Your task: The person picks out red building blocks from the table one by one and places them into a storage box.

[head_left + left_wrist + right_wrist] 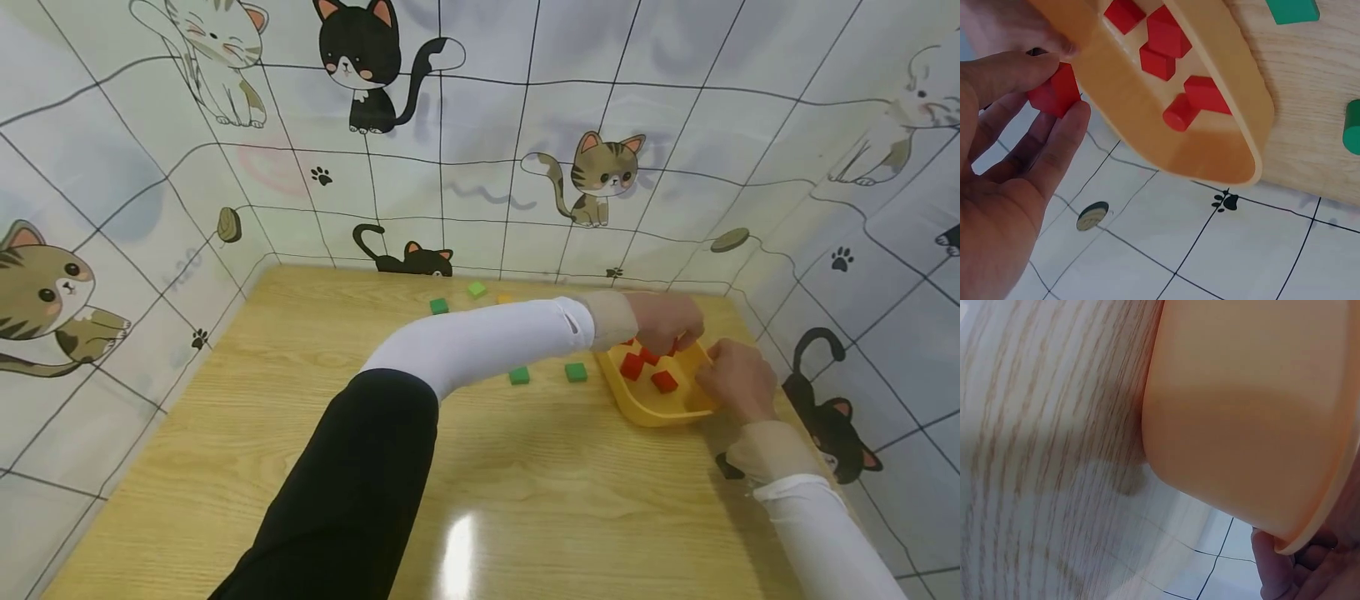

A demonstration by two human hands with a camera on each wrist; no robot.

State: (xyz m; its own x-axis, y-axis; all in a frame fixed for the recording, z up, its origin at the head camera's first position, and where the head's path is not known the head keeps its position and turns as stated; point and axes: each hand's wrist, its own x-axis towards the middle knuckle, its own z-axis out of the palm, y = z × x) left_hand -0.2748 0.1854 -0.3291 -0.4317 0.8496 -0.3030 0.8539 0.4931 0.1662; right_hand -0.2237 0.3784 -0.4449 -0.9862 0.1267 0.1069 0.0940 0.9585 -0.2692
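Note:
My left hand (666, 321) reaches across to the right, above a yellow plastic bin (647, 414). In the left wrist view its thumb and fingers pinch a red block (1060, 90) beside the bin's wall. My right hand (738, 379) grips the bin's right rim; in the right wrist view its fingers (1272, 565) curl at the rim's edge. Several red blocks (664, 382) lie inside the bin, among them a red cylinder (1180, 114). The left forearm hides part of the table and the bin's far left side from the head camera.
Green blocks (576, 372) lie left of the bin on the wooden table (525, 483). More green blocks (438, 306) and a yellow piece (505, 298) sit near the back edge. Cat-patterned cloth walls (480, 117) border the table at the back and sides.

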